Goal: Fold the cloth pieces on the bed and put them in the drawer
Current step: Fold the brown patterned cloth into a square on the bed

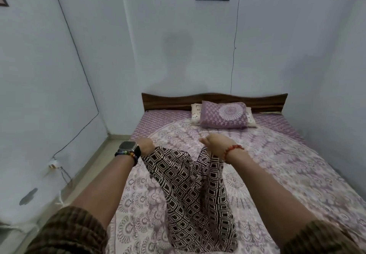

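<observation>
A black-and-white diamond-patterned cloth [190,190] hangs from both of my hands above the bed [277,164]. My left hand [146,145], with a watch on its wrist, grips the cloth's top left corner. My right hand [214,143], with a red bead bracelet on its wrist, grips the top right part. The cloth sags between the hands and trails down toward me, its lower end lying on the purple printed bedsheet. No drawer is in view.
A purple pillow [224,115] lies over a white one at the wooden headboard [215,98]. Pale walls close in on the left and right. A strip of floor [93,166] runs along the bed's left side, with a cable and a plug there.
</observation>
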